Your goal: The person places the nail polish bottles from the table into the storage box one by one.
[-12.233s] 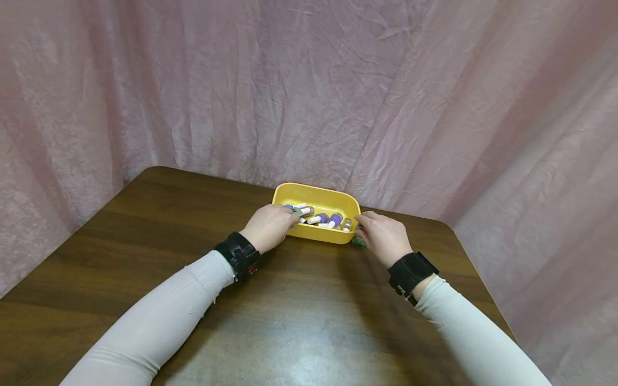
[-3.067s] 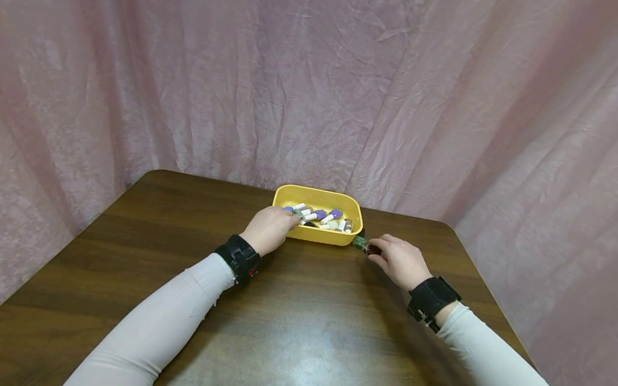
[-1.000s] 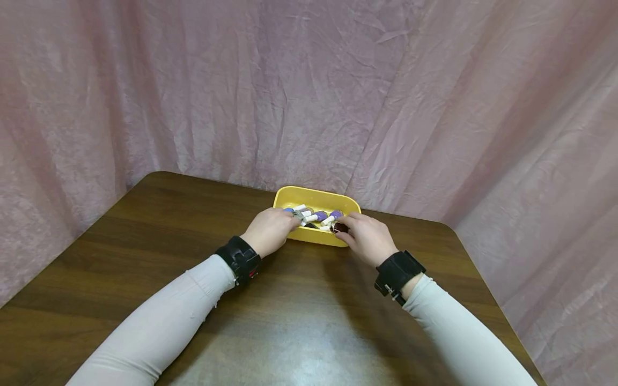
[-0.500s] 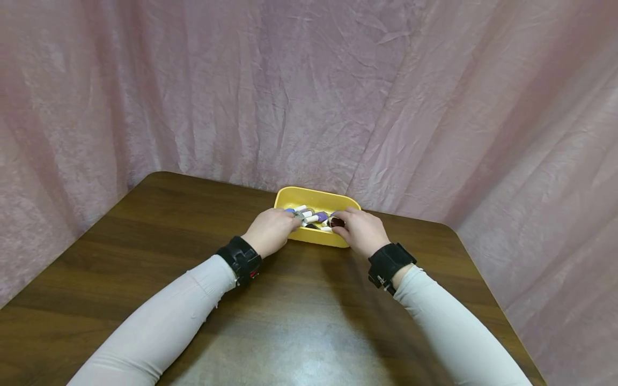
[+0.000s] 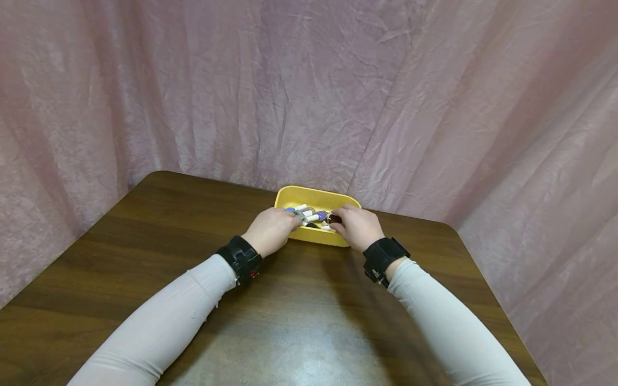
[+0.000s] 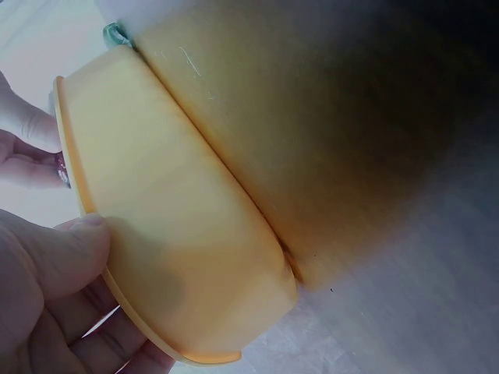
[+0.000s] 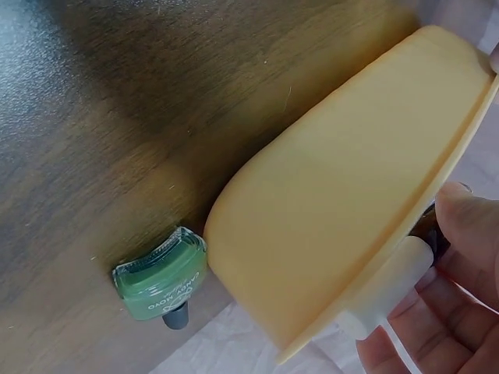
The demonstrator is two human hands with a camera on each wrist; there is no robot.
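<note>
A yellow tub (image 5: 316, 236) stands near the table's back edge with several small nail polish bottles inside, among them a purple bottle (image 5: 321, 215). My left hand (image 5: 269, 230) grips the tub's left front rim, thumb outside and fingers inside; in the left wrist view the thumb (image 6: 82, 241) presses the wall. A grey-green bottle (image 5: 299, 215) shows at its fingertips. Over the right end of the tub, my right hand (image 5: 359, 228) pinches a dark red nail polish bottle (image 5: 335, 219). In the right wrist view a white cap (image 7: 390, 288) shows between this hand and the rim.
A green nail polish bottle (image 7: 164, 276) with a dark cap lies on the brown wooden table (image 5: 270, 311), beside the tub's right end. Close behind the table hangs a pink curtain (image 5: 309, 96).
My right hand carried the dark red bottle from the table right of the tub to over its right end, then slightly further left. My left hand has stayed on the rim.
</note>
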